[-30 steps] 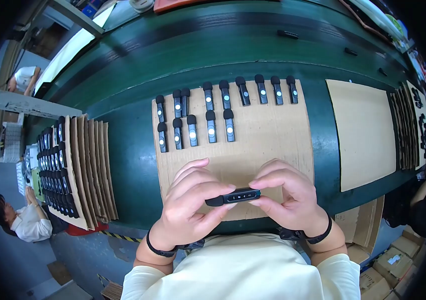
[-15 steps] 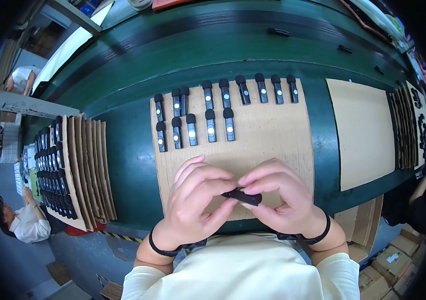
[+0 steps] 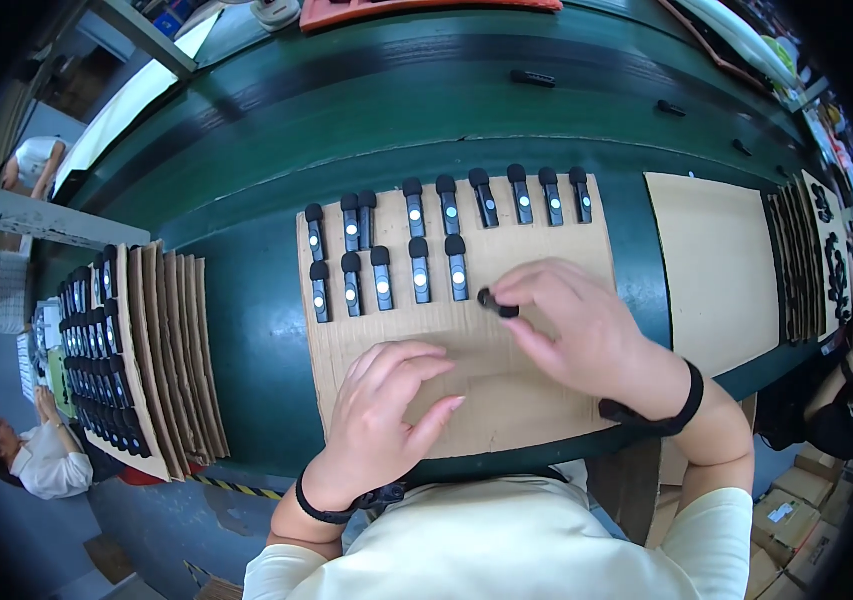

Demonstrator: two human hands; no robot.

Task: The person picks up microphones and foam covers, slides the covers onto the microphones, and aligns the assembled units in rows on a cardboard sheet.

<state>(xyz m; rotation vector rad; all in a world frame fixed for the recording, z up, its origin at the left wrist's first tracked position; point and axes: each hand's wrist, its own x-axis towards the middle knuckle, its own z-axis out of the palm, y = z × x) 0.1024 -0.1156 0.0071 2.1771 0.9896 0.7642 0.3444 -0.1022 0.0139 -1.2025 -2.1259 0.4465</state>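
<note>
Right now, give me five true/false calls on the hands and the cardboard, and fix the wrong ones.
1. The right hand pinches a black piece. True.
2. Both hands are holding something. False: the left hand holds nothing, fingers and thumb apart.
3. Black foam-topped devices lie in two rows on the cardboard sheet. True.
4. The nearer row has more of them than the farther one. False: five nearer, nine farther.
5. Stacked cardboard is to the left of the sheet. True.
</note>
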